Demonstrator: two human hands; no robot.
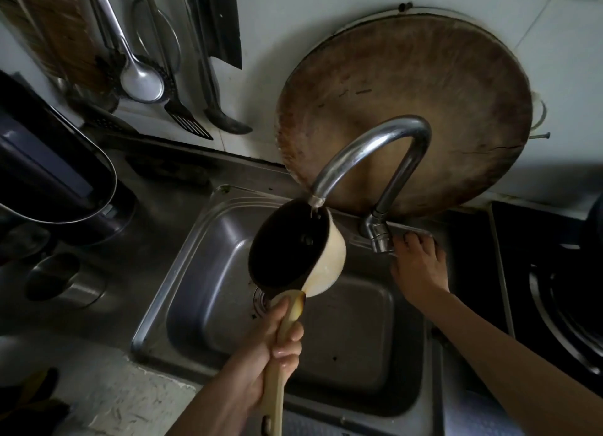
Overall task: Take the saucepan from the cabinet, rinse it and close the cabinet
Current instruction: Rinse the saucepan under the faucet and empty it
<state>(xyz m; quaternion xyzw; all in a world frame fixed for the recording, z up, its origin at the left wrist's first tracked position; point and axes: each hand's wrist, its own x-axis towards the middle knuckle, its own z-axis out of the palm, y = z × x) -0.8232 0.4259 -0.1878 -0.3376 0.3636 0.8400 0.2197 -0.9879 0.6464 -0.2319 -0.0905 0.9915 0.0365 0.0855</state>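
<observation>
under tap spout: cream saucepan (329, 256), dark inside, tilted; left hand (277, 347) fist-gripping wood handle; right hand (419, 272) fingers loose, nr tap base

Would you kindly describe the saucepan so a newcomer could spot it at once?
Start at the steel sink and follow the curved tap to its spout. Tilted right beneath it is the saucepan, held by the left hand. Unlike the grey metalware nearby, it is cream outside, dark inside, with a long pale handle.

Two bare forearms, no sleeves

The left hand (261, 347) and right hand (419, 272) wear no gloves, rings or watch; fingernails are short.
</observation>
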